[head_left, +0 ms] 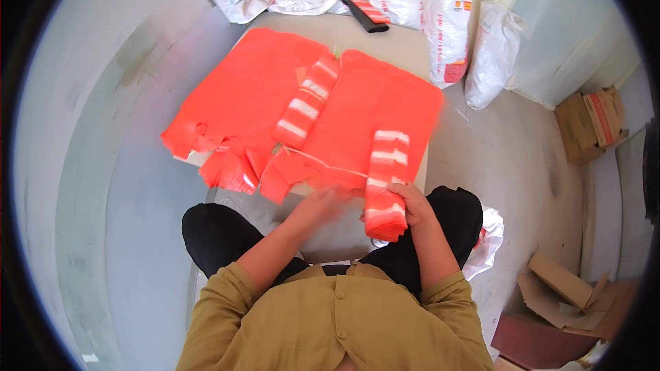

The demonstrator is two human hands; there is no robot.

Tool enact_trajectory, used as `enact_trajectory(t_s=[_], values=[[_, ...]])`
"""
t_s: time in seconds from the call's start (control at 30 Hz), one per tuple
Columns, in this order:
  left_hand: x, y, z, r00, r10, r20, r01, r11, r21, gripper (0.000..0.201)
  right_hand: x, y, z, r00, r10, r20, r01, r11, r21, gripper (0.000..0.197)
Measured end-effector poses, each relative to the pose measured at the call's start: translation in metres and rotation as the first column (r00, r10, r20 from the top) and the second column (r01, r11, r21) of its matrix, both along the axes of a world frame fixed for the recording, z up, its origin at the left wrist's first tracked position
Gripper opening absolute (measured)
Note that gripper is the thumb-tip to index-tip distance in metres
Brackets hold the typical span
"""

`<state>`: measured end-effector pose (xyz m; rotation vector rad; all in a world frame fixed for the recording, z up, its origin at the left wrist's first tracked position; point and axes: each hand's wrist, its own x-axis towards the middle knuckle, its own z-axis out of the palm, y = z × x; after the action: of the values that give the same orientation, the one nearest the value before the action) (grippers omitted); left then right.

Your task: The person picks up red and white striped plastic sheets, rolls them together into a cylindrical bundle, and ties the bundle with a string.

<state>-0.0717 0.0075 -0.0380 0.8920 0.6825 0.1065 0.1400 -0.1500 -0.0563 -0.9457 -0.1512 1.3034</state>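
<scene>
My right hand [410,200] is closed around the lower part of a folded bundle of orange-red plastic bags [389,165] with white stripes, its near end tilted toward me. To its left my left hand [324,205] is smeared by motion, so its fingers cannot be made out. A similar striped bundle [302,106] lies on the flat stack of orange-red plastic sheets [385,89], with a thin band around it. A thin pale strip [323,163] runs across the near part of the stack toward the bundle in my right hand. Crumpled orange-red plastic [230,168] hangs over the near left edge.
The stack covers most of a low pale table [411,41] in front of my knees. White sacks [443,27] stand behind it, with a black object [366,17] beside them. Cardboard boxes [588,124] sit at the right wall; an opened carton [570,295] lies nearer.
</scene>
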Motion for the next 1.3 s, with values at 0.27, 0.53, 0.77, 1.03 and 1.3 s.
enact_trajectory(t_s=[0.27, 0.53, 0.77, 1.03, 1.3], values=[[0.082, 0.008, -0.023, 0.979, 0.186, 0.079, -0.169, 0.968, -0.185, 0.026, 0.011, -0.007, -0.015, 0.992, 0.047, 0.117, -0.046, 0.999, -0.009, 0.042], [0.105, 0.015, -0.018, 0.972, 0.227, 0.056, -0.232, 0.967, 0.104, 0.025, 0.033, 0.005, -0.006, 0.69, 0.223, 0.688, -0.02, 0.957, -0.291, 0.04], [0.128, 0.01, -0.002, 0.992, -0.027, -0.127, 0.094, 0.819, 0.566, 0.026, 0.068, -0.012, -0.025, 0.643, 0.205, 0.738, 0.061, 0.947, -0.316, 0.034], [0.153, -0.003, -0.012, 0.989, -0.126, -0.073, 0.139, 0.666, 0.733, 0.022, 0.068, -0.026, -0.013, 0.362, 0.244, 0.9, 0.136, 0.941, -0.31, 0.029], [0.154, -0.007, -0.01, 0.976, -0.169, -0.138, 0.209, 0.547, 0.811, 0.016, 0.062, -0.042, 0.025, 0.291, 0.458, 0.84, -0.025, 0.881, -0.472, 0.023]])
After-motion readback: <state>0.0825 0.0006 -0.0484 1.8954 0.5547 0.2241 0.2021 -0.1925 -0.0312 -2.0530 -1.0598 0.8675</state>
